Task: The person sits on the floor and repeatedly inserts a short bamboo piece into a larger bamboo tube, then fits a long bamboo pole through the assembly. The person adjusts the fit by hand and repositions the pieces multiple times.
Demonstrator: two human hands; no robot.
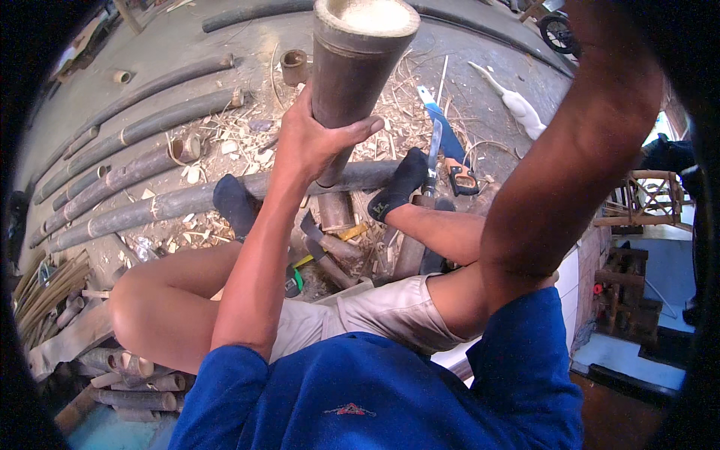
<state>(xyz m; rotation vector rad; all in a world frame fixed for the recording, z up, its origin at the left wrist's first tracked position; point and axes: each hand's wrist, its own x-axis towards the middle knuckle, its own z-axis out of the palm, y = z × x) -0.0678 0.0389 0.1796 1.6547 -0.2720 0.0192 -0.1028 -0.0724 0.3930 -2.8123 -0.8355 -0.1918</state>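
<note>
Here's the left hand (316,139), closed round a thick bamboo tube (356,82), thumb across the near side, pale end above the fingers! To its right looms the right forearm (581,150); that hand is out of view, so its grip I can't tell. Beyond the left hand's fingers, a bamboo ring (294,73); rightward, a knife (434,146) and blue-bladed saw (451,141); leftward, long poles (176,116).
</note>
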